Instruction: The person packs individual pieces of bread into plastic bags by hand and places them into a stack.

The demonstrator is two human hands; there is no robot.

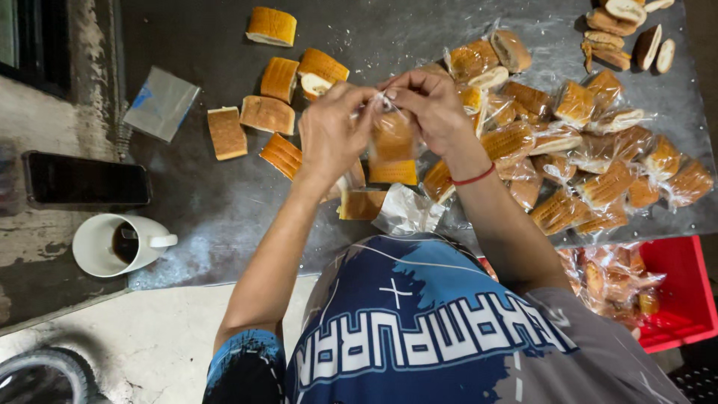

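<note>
both hands, left hand (329,135) and right hand (434,108), pinch the top of a clear bag (393,138) holding a cake slice near the table (224,217) middle; bagged slices (583,164) pile toward its right edge.

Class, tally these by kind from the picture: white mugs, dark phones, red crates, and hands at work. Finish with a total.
White mug: 1
Dark phone: 1
Red crate: 1
Hands: 2, the left hand and the right hand, both pinching one wrapped bread piece
Total: 5
</note>
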